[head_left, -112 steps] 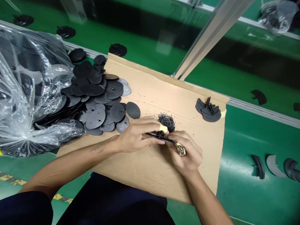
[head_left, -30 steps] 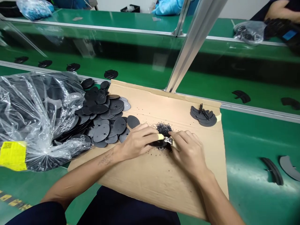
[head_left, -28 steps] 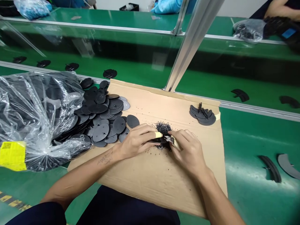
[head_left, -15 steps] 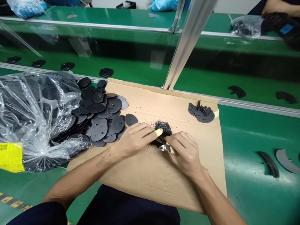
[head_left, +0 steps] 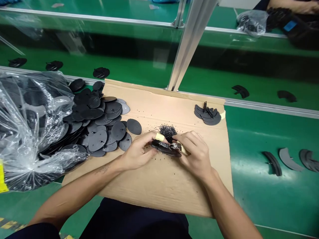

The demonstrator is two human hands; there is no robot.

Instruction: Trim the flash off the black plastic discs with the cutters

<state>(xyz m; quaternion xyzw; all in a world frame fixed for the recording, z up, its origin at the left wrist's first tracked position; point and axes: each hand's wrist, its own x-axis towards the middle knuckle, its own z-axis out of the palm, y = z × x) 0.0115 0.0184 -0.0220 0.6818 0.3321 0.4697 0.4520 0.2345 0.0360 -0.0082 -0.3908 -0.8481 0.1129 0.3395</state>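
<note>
My left hand (head_left: 138,151), a yellow wrap on one finger, pinches the near-left end of a black oval plastic part (head_left: 163,151), held tilted over the cardboard. My right hand (head_left: 196,151) is closed around a pair of nippers (head_left: 175,145); their silver head touches or nearly touches the part's upper side, and the grips are mostly hidden in the palm. Just beyond the part lies a heap of tiny black clippings (head_left: 168,131), with crumbs scattered around. The cardboard sheet (head_left: 149,186) lies under both hands.
Left of my hands spreads a pile of black oval parts (head_left: 98,139) beside a clear plastic bag (head_left: 32,132). A small stack of curved parts (head_left: 208,114) sits far right on the cardboard. Curved pieces (head_left: 272,163) lie on the green table. A metal post (head_left: 185,56) rises beyond.
The black part, mostly hidden under my left hand before, is now turned up and in plain sight. My left thumb has shifted below it. The whole view has moved slightly right.
</note>
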